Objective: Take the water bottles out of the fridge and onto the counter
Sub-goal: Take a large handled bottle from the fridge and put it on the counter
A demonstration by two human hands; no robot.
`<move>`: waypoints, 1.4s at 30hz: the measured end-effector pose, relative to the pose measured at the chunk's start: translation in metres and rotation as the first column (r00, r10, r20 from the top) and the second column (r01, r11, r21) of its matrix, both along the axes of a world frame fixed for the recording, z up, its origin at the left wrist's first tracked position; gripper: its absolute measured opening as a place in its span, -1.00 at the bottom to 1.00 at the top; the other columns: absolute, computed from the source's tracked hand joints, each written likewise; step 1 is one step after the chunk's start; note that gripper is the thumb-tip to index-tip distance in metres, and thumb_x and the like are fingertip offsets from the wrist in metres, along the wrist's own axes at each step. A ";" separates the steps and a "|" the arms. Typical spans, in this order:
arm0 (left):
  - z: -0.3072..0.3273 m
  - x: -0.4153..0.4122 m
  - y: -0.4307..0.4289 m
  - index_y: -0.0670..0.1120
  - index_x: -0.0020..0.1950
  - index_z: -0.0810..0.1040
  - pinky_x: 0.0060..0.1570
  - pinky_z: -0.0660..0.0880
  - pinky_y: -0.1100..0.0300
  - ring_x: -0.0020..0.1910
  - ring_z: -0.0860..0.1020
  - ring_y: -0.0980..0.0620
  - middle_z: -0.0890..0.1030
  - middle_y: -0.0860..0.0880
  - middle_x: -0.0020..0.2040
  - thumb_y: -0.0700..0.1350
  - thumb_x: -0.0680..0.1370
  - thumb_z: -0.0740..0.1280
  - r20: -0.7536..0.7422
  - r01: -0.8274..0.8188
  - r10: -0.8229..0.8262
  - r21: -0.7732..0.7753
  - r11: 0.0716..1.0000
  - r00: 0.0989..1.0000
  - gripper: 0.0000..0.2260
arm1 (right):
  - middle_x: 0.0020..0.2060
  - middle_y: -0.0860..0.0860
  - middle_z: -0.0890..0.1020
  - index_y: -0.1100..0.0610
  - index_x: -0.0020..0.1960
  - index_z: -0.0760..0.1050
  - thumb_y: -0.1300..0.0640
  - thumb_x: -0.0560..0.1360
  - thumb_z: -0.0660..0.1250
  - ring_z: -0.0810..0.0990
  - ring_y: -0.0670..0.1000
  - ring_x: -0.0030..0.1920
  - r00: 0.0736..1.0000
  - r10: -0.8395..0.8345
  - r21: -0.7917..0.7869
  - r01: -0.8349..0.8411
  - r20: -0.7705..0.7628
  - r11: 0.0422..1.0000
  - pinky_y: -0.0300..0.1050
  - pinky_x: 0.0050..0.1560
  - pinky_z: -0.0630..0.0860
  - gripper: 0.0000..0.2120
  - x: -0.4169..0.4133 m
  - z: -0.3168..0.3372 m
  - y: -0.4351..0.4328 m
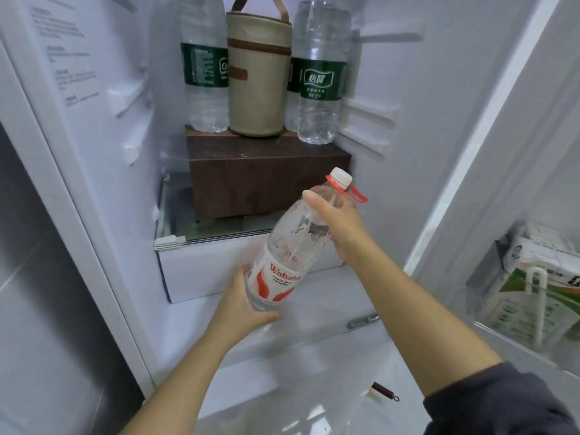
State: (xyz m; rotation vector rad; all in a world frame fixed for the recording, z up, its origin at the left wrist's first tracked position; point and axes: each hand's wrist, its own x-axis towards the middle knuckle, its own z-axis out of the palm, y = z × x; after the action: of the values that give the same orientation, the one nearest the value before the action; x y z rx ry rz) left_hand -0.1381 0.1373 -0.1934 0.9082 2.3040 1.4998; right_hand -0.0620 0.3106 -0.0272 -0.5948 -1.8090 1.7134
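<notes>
A large clear water bottle (288,259) with a red and white Wahaha label, white cap and red carry ring is tilted in front of the open fridge, cap up and to the right. My left hand (241,306) grips its base from below. My right hand (339,227) wraps its upper body near the neck. Inside the fridge, on a dark brown box (266,174), stand green-labelled water bottles: one at the left (205,67) and one at the right (320,76), with another partly hidden behind the right one (293,98).
A beige cylindrical bag (259,80) with brown handles stands between the green-labelled bottles. The box rests on a glass shelf (175,237) above a white drawer (201,271). The open door at right holds cartons (533,293) in its bin. A grey panel lies at left.
</notes>
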 end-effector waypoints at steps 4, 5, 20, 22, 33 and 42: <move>-0.001 0.004 0.001 0.33 0.24 0.25 -0.27 0.51 0.45 0.04 0.56 0.21 0.50 0.27 0.11 0.20 0.08 0.64 -0.042 -0.025 0.026 0.018 1.000 0.999 -0.15 | 0.11 0.07 0.64 0.08 0.20 0.54 -0.01 0.36 0.50 0.60 0.09 0.12 0.998 -0.036 -0.092 0.031 -0.053 0.995 0.27 0.21 0.54 -0.55 0.008 -0.001 -0.004; 0.000 0.006 0.001 0.28 0.25 0.28 -0.26 0.52 0.43 0.03 0.57 0.20 0.52 0.24 0.11 0.17 0.09 0.64 -0.051 -0.036 0.037 0.022 0.999 0.998 -0.16 | 0.06 0.05 0.66 0.06 0.14 0.57 0.02 0.36 0.49 0.61 0.07 0.07 0.997 -0.049 -0.095 0.042 -0.066 0.995 0.28 0.18 0.56 -0.63 0.013 -0.002 -0.006; -0.001 0.111 -0.006 0.28 0.31 0.28 -0.03 0.50 0.26 0.14 0.51 0.16 0.47 0.19 0.24 0.11 0.06 0.64 -0.174 -0.122 0.127 0.041 0.992 0.977 -0.10 | -0.18 -0.12 0.68 -0.15 -0.17 0.63 0.08 0.34 0.43 0.65 -0.10 -0.07 0.949 0.018 0.176 0.040 -0.314 0.984 -0.22 -0.12 0.58 -0.87 0.168 0.006 -0.036; -0.003 0.133 -0.005 0.21 0.30 0.35 -0.06 0.58 0.19 0.13 0.55 0.14 0.52 0.17 0.21 0.14 0.05 0.62 -0.193 -0.107 0.108 0.017 0.994 0.975 -0.13 | -0.21 -0.11 0.67 -0.06 -0.12 0.62 0.09 0.33 0.44 0.65 -0.10 -0.11 0.947 0.002 0.182 0.060 -0.320 0.982 -0.17 -0.08 0.61 -0.86 0.196 0.006 -0.040; -0.012 0.314 0.022 0.25 0.25 0.31 0.08 0.49 0.14 0.21 0.46 0.13 0.40 0.33 0.15 0.14 0.10 0.59 -0.206 0.080 -0.062 0.079 0.994 0.977 -0.21 | -0.15 -0.11 0.66 -0.08 -0.11 0.59 -0.02 0.29 0.45 0.62 -0.08 -0.04 0.942 -0.089 0.230 0.170 -0.324 0.958 -0.12 -0.01 0.56 -0.82 0.376 -0.013 -0.024; -0.021 0.424 0.089 0.06 0.27 0.44 -0.05 0.62 0.01 0.08 0.60 0.05 0.57 0.06 0.12 0.14 0.17 0.64 -0.130 0.321 -0.317 0.007 0.947 0.939 -0.26 | -0.18 -0.10 0.62 -0.13 -0.17 0.57 -0.03 0.31 0.42 0.60 -0.08 -0.10 0.919 -0.255 0.255 0.336 -0.301 0.907 -0.17 -0.06 0.53 -0.89 0.510 -0.019 0.012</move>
State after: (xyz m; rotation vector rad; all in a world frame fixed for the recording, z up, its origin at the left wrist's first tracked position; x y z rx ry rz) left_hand 0.2861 0.2263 -0.2148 1.3477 2.0919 1.3723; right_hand 0.4480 0.3227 -0.0463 -0.4615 -1.6484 1.2165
